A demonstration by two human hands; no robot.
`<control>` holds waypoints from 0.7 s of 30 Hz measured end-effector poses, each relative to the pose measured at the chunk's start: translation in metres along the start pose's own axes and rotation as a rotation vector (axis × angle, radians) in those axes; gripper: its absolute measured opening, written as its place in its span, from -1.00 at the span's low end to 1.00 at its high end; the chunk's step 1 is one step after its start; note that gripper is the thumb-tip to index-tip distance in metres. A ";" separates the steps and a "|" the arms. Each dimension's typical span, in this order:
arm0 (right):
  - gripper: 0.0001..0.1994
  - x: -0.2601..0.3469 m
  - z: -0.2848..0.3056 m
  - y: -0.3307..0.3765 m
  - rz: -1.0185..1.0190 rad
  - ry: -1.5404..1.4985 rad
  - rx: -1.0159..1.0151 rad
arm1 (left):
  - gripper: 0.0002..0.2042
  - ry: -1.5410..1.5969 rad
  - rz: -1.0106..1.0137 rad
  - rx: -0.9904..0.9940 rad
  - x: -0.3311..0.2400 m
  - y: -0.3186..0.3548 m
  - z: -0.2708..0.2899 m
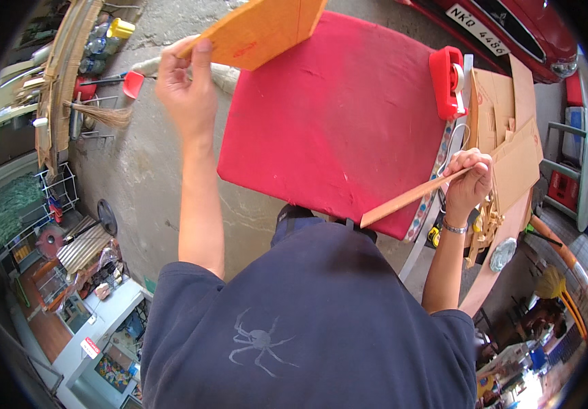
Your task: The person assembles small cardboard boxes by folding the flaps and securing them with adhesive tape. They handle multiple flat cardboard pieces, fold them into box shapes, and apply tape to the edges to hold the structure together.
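My left hand [186, 88] is closed on the lower edge of an orange card [260, 27], held up over the far left corner of the red table [335, 116]. My right hand [470, 180] grips one end of a wooden strip [403, 201] that slants across the table's near right corner. A red tape dispenser [447, 82] sits at the right edge, cardboard [512, 136] just beyond.

Red-covered table [335, 116] bears a red tape dispenser [447, 80].

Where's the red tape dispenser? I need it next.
In the head view, the red tape dispenser sits on the red table's right edge, above the right hand.
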State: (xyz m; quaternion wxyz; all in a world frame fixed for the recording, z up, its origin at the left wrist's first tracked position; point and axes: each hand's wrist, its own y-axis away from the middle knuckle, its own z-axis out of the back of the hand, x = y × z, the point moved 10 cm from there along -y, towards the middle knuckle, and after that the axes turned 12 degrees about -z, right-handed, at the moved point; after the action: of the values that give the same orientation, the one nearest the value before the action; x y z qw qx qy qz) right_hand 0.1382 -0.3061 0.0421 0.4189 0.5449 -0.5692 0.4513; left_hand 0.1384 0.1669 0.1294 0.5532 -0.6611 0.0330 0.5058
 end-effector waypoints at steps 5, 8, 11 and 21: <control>-0.66 -0.010 0.020 -0.014 0.100 0.134 -0.100 | -0.84 0.011 0.007 0.058 0.010 -0.017 -0.006; -0.65 -0.008 0.009 -0.012 0.071 0.241 -0.056 | -0.85 0.031 0.020 0.046 0.015 -0.021 -0.001; -0.68 0.002 -0.001 -0.020 -0.001 0.460 0.168 | -0.85 0.005 0.021 0.026 0.017 -0.024 -0.003; -0.75 0.055 -0.058 -0.029 -0.218 1.231 0.730 | -0.81 0.086 0.004 -0.011 0.040 -0.050 -0.011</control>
State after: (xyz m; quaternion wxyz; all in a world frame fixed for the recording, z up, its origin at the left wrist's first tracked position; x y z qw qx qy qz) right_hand 0.1636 -0.2629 0.1109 0.4974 0.3506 0.0145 0.7934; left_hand 0.1950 0.1981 0.1342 0.5469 -0.6851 0.0553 0.4781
